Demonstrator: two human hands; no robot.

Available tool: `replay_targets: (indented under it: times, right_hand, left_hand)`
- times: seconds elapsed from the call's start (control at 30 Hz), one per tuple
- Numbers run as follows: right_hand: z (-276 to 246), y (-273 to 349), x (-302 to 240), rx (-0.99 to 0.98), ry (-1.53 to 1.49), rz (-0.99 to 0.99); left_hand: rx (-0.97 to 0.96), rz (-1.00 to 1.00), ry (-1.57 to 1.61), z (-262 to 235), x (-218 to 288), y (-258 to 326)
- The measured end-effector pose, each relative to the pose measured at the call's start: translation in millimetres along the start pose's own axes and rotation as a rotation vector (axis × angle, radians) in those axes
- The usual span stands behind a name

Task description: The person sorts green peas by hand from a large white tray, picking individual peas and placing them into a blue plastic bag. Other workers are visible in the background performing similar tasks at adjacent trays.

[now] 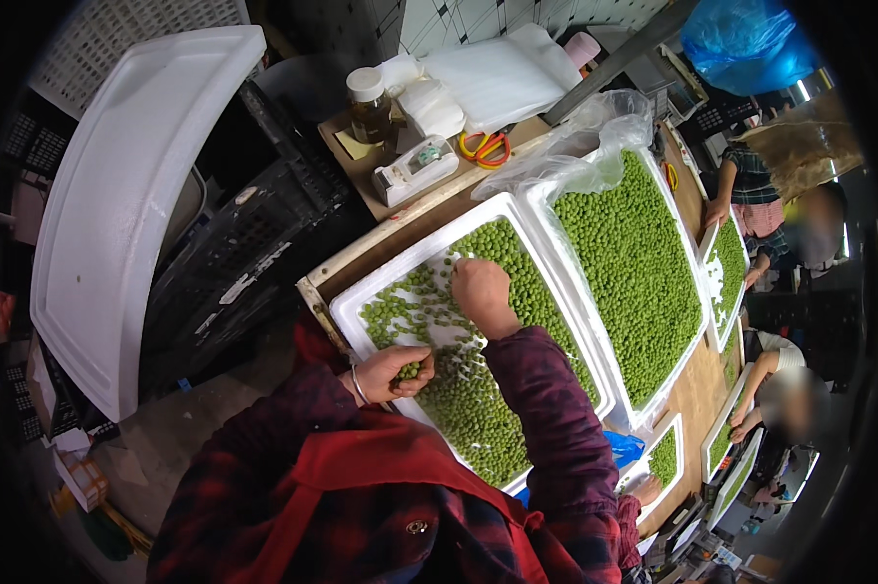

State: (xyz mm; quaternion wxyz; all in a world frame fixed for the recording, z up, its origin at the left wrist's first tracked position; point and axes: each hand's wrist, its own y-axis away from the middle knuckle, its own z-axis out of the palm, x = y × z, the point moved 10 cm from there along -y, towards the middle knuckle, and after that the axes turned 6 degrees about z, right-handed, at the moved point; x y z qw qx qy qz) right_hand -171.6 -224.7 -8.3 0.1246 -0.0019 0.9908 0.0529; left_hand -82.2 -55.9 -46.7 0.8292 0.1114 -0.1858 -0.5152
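A white foam lid (pixel 118 204) is leaning at the far left beside a black crate (pixel 254 253). The left hand (pixel 392 373) is cupping a few green peas (pixel 410 371), its fingers curled together around them, and is hovering over the near left rim of a white foam tray (pixel 346 310). The right hand (pixel 480 290) is reaching into the middle of that tray, knuckles up and fingers bunched down among the peas; whether it is pinching any I cannot tell. Peas are covering most of the tray, with bare white patches showing near the left hand. A 2nd tray (pixel 609 389), lined with clear plastic, is sitting just right of it, filled with peas. Both are resting on a wooden table (pixel 697 394). Behind them a jar (pixel 370 105), a tape dispenser (pixel 414 167) and scissors (pixel 485 148) are lying. At the far right, other people are working over smaller trays (pixel 726 273).
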Motion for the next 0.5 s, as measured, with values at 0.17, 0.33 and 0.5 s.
replay_targets:
  times: [0.17, 0.33, 0.5]
  right_hand:
    - [2, -9, 11, -0.012, -0.083, 0.137]
    - [6, -3, 30, -0.007, -0.307, 0.152]
    - [0, 0, 31, 0.007, -0.523, 0.188]
  left_hand:
    - [-0.003, 0.030, -0.031, 1, 2, -1]
    - [-0.008, 0.025, -0.016, 1, 2, -1]
    - [-0.027, 0.023, 0.043, -2, 0, -2]
